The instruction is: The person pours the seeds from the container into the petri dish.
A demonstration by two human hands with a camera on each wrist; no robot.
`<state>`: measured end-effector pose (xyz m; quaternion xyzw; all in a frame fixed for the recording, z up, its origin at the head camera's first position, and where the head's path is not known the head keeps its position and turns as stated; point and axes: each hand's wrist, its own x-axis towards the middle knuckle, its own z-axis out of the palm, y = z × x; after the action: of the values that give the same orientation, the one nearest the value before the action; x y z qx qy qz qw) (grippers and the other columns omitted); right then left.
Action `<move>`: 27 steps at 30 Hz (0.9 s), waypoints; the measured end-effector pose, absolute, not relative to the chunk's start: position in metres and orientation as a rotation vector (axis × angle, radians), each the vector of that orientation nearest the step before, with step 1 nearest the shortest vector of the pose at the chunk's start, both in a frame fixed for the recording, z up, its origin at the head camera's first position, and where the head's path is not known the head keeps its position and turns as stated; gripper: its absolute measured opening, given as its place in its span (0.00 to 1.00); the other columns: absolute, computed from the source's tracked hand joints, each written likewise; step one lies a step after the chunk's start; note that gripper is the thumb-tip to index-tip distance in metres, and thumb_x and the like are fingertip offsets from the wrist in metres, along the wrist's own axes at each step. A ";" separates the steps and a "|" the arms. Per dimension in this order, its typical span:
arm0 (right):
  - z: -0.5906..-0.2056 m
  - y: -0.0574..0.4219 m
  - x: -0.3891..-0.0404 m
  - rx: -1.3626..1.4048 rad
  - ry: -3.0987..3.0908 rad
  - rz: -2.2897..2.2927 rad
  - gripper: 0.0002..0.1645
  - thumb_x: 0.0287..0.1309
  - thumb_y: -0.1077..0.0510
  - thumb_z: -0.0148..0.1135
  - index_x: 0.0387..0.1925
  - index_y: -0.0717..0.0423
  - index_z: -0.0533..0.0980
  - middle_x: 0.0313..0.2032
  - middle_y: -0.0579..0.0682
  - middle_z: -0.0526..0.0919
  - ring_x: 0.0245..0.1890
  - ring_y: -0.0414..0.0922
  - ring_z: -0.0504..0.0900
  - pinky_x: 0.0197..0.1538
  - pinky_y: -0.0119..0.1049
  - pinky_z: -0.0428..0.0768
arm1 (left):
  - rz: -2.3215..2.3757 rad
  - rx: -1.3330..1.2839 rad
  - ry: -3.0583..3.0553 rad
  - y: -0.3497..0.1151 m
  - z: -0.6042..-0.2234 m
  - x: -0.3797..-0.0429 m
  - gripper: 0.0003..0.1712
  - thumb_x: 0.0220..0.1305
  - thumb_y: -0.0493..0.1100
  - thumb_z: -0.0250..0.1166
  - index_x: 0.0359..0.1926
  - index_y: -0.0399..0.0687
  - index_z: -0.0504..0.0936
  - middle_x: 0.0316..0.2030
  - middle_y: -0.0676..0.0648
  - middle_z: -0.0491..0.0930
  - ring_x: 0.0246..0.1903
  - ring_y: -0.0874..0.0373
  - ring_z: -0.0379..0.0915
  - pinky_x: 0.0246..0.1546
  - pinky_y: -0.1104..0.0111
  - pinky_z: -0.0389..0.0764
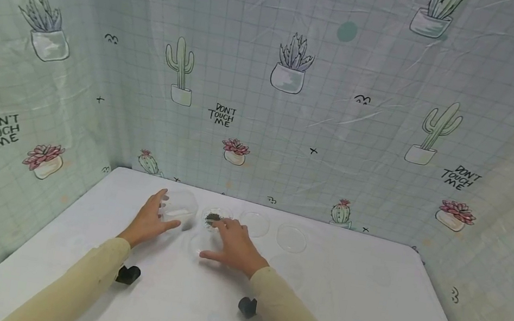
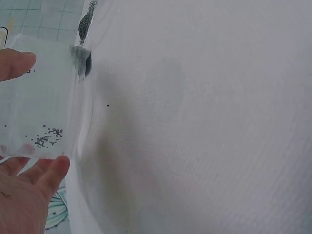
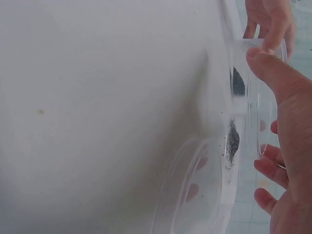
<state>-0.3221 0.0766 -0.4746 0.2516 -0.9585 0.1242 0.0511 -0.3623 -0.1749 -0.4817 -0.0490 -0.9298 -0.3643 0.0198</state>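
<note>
My left hand (image 1: 150, 219) grips a clear plastic container (image 1: 179, 207) by its sides, thumb opposite the fingers, tilted above the table. Small dark grains (image 2: 48, 138) cling inside it, and more lie heaped at its lower corner (image 2: 83, 61). Beside it, a clear round dish with a dark pile of grains (image 1: 212, 220) rests on the table. My right hand (image 1: 237, 248) holds a thin clear round dish (image 3: 252, 117) between thumb and fingers, seen nearly edge-on in the right wrist view. This dish overlaps the container there.
Clear round dishes (image 1: 255, 214) (image 1: 289, 251) stand in a row to the right of the grains. Stray dark specks (image 2: 107, 105) dot the white table (image 1: 364, 307). A patterned curtain (image 1: 247, 88) rises behind the table's far edge.
</note>
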 end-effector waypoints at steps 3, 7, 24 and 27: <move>-0.474 0.077 -0.325 0.751 -2.917 0.405 0.47 0.41 0.27 0.59 0.60 0.44 0.65 0.59 0.48 0.68 0.60 0.46 0.65 0.61 0.47 0.65 | -1.120 -0.144 -2.891 -0.175 -0.482 -0.362 0.58 0.50 0.54 0.67 0.71 0.46 0.38 0.65 0.35 0.53 0.61 0.37 0.57 0.57 0.47 0.69; -0.474 0.077 -0.330 0.703 -2.926 0.387 0.46 0.41 0.26 0.59 0.60 0.44 0.64 0.60 0.48 0.68 0.61 0.47 0.65 0.61 0.47 0.65 | -1.103 -0.132 -2.914 -0.176 -0.481 -0.363 0.59 0.51 0.53 0.67 0.71 0.44 0.36 0.65 0.34 0.52 0.61 0.37 0.57 0.57 0.47 0.69; -0.472 0.076 -0.347 0.604 -2.945 0.357 0.48 0.42 0.27 0.59 0.61 0.46 0.63 0.61 0.48 0.67 0.61 0.49 0.65 0.61 0.49 0.65 | -0.960 -0.349 -2.789 -0.181 -0.479 -0.365 0.56 0.48 0.63 0.66 0.70 0.50 0.46 0.69 0.40 0.49 0.68 0.41 0.44 0.63 0.41 0.52; -0.473 0.076 -0.350 0.578 -2.947 0.353 0.48 0.42 0.26 0.59 0.61 0.46 0.63 0.61 0.49 0.68 0.62 0.48 0.65 0.62 0.49 0.66 | -0.969 -0.361 -2.778 -0.180 -0.476 -0.365 0.52 0.50 0.65 0.63 0.70 0.52 0.50 0.69 0.42 0.51 0.68 0.42 0.45 0.64 0.41 0.52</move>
<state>-0.3496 0.0759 -0.4734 0.1909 -0.9729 0.1165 0.0591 -0.3655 -0.1796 -0.4764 -0.1212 -0.9336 -0.3255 0.0884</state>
